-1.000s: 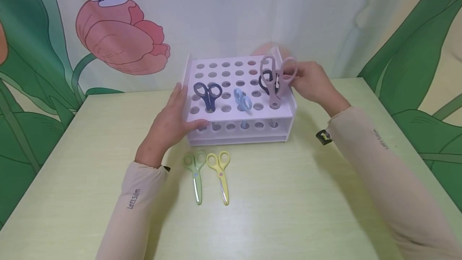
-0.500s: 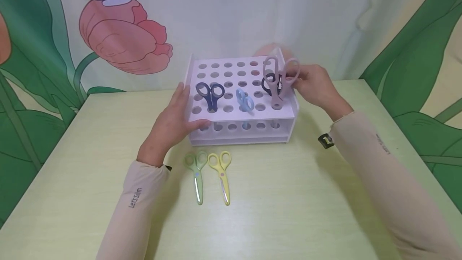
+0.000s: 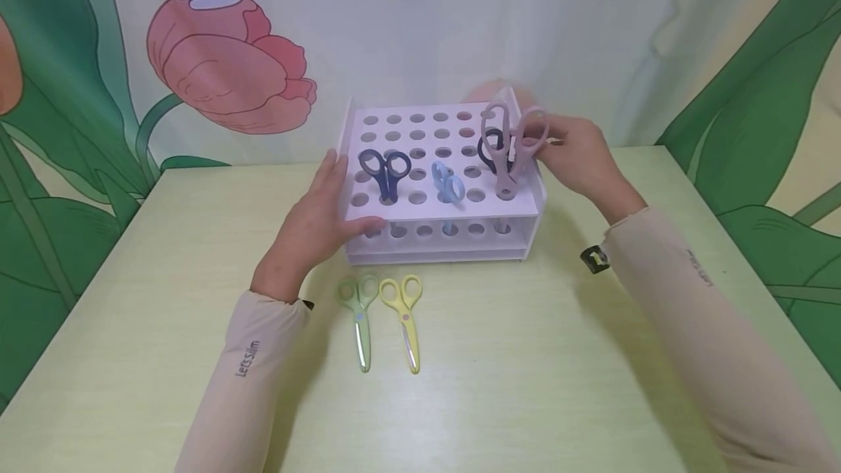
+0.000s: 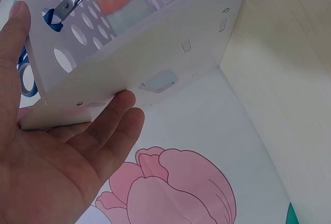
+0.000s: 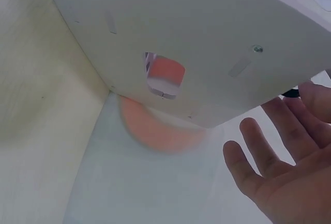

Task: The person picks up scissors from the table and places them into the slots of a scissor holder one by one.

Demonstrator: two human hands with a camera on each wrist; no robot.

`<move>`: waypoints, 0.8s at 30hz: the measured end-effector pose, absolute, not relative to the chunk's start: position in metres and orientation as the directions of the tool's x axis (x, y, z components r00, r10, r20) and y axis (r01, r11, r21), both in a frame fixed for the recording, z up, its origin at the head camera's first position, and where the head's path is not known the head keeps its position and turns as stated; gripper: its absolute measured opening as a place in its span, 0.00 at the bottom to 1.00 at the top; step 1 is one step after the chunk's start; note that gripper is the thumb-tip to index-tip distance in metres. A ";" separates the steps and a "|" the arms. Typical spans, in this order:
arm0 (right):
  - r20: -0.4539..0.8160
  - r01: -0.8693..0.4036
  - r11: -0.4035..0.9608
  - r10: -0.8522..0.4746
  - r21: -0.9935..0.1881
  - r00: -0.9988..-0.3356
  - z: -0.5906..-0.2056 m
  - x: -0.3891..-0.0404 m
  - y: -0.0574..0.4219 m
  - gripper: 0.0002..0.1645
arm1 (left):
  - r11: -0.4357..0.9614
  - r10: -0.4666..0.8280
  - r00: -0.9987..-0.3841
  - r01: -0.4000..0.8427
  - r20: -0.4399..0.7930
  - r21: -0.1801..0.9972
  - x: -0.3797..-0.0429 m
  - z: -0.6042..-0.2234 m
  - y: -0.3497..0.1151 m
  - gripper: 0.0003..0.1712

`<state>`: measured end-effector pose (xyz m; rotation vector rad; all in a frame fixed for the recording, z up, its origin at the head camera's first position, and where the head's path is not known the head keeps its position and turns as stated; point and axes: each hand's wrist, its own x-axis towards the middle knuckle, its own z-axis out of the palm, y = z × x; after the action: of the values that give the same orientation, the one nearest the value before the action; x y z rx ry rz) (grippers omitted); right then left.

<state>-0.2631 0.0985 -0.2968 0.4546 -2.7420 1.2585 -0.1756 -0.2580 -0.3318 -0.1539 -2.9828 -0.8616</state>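
My left hand (image 3: 309,221) holds the front left corner of a white rack (image 3: 415,238) with rows of round holes. Its thumb lies along the front and its fingers lie against the side panel. At the rack's right side, my right hand (image 3: 581,155) pinches the handle of black-handled scissors (image 3: 488,153), partly hidden behind pink scissors (image 3: 506,179). In the right wrist view a bit of black handle (image 5: 290,93) shows by the thumb. Dark blue scissors (image 3: 388,182) and light blue scissors (image 3: 448,185) stand handles up in front holes.
Green scissors (image 3: 359,316) and yellow scissors (image 3: 404,316) lie on the pale wooden table (image 3: 525,371) in front of the rack, near the left forearm. A printed curtain (image 3: 407,28) hangs close behind the rack.
The head view has shifted slightly, moving the whole scene a little to the right. Both hands keep their places at the rack, and the scissors stay where they were.
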 end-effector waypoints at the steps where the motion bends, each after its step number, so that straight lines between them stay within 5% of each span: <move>1: 0.194 -0.292 0.608 -0.223 -0.738 -0.955 -0.296 -0.262 0.100 0.17 | 0.841 0.086 -0.994 0.105 0.060 0.531 -0.176 -0.332 -0.258 0.68; 9: 0.181 -0.251 0.605 -0.175 -0.756 -0.968 -0.296 -0.248 0.113 0.25 | 0.845 0.090 -0.994 0.109 0.062 0.524 -0.175 -0.331 -0.258 0.68; 24: 0.104 -0.148 0.571 -0.108 -0.808 -0.989 -0.315 -0.194 0.110 0.20 | 0.843 0.090 -0.994 0.111 0.065 0.527 -0.175 -0.331 -0.258 0.69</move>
<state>-0.1944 0.1103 -0.3149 0.2240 -2.7460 1.4177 -0.1746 -0.2581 -0.3309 -0.1623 -2.9792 -0.8552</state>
